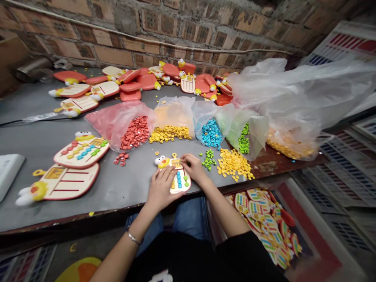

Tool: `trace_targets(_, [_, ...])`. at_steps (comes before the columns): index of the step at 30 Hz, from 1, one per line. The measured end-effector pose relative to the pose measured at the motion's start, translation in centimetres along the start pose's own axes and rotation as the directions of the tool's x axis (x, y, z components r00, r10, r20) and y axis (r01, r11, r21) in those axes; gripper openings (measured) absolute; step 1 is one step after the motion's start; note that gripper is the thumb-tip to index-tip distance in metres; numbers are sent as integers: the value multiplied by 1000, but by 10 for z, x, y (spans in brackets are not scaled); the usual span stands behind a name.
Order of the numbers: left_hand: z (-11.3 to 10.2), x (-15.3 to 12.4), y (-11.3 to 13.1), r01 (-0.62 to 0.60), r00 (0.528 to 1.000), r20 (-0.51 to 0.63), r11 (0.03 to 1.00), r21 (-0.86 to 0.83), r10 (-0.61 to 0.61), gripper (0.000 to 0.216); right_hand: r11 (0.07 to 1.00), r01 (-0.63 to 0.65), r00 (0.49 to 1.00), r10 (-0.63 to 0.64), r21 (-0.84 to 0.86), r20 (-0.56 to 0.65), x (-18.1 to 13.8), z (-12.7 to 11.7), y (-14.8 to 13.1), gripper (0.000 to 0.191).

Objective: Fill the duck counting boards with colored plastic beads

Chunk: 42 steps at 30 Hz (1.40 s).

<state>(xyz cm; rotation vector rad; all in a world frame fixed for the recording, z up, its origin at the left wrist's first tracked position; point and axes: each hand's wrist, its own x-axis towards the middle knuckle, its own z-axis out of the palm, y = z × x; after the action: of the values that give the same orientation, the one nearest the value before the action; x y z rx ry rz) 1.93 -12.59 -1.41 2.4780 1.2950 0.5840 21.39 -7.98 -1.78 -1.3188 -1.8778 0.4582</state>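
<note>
A cream bird-shaped toy abacus board [179, 181] with a yellow head lies on the grey table [123, 184] in front of me. It carries blue, yellow and green beads. My left hand [161, 188] lies flat on its lower left part, fingers spread, holding it down. My right hand [192, 166] rests on its upper right edge with fingertips curled and pinched at the top rows; whatever they pinch is too small to see. Loose green beads [209, 158] and yellow beads [233, 163] lie just right of my right hand.
Open plastic bags hold red beads [135, 133], yellow beads [169, 133], blue beads [212, 133] and green beads [243, 139]. Two finished boards [80, 152] lie at left, a pile of red ones [147, 80] at the back, a box of boards [267, 223] below right.
</note>
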Motion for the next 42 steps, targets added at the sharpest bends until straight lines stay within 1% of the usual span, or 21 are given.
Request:
trace_targets(2, [0,0,0,-3,1000,-4,1000,0,3,65,993,14,999,-9,-119,39,-1,-2,-1,11])
trace_targets(4, [0,0,0,-3,1000,-6,1000,1,3,65,980,33,996,-16,-195,88,-2,-9,-4,10])
trace_targets(6, [-1,0,1,1,1000,-5,1000,0,-1,66,986,59,984,-31,-153,176,-2,-19,-5,11])
trace_targets(8, [-1,0,1,6,1000,-4,1000,-3,-6,66,998,52,972,-42,-36,229,-3,-27,-5,12])
trace_targets(10, [0,-1,0,4,1000,-6,1000,-7,-4,66,1000,13,982,-18,26,187,-4,-30,-2,9])
trace_targets(11, [0,-1,0,2,1000,-9,1000,-9,-2,66,1000,-4,988,2,18,153,-5,-30,1,10])
trace_targets(12, [1,-1,0,0,1000,-14,1000,-9,0,65,1000,-17,991,18,-12,132,-6,-29,4,14])
trace_targets(14, [1,-1,-1,-3,1000,-21,1000,-8,2,65,996,-16,987,29,-87,157,-8,-24,10,19])
trace_targets(16, [2,-1,-1,-4,1000,-24,1000,-6,4,65,992,-17,984,39,-127,174,-10,-19,14,17])
trace_targets(17, [2,-1,-1,-4,1000,-24,1000,-6,4,65,991,-29,988,48,-133,145,-10,-18,15,15])
trace_targets(19, [2,-1,-1,-3,1000,-22,1000,-6,3,65,993,-56,997,61,-105,50,-9,-17,14,12])
trace_targets(21, [2,-1,-1,-3,1000,-18,1000,-5,3,65,998,-59,998,58,-35,-28,-6,-18,11,13])
trace_targets(24, [2,-1,-1,-5,1000,-18,1000,1,5,66,999,-29,997,31,33,-69,-2,-20,4,15])
trace_targets(30, [2,-1,-1,-3,1000,-15,1000,6,3,66,1000,-29,995,28,-11,-98,-8,-23,-2,20])
trace_targets(33, [1,0,-1,-6,1000,-12,1000,6,6,66,999,-38,994,39,10,-106,-12,-23,-4,17])
trace_targets(37, [1,0,0,-5,1000,-12,1000,11,5,66,1000,-3,999,3,16,-45,-9,-12,-3,11])
trace_targets(40, [0,0,0,-2,1000,-9,1000,12,2,66,997,47,999,-47,-55,2,-6,1,3,13])
trace_targets(42, [0,0,1,-2,1000,-7,1000,14,2,65,989,87,996,-84,-122,31,-7,5,5,15])
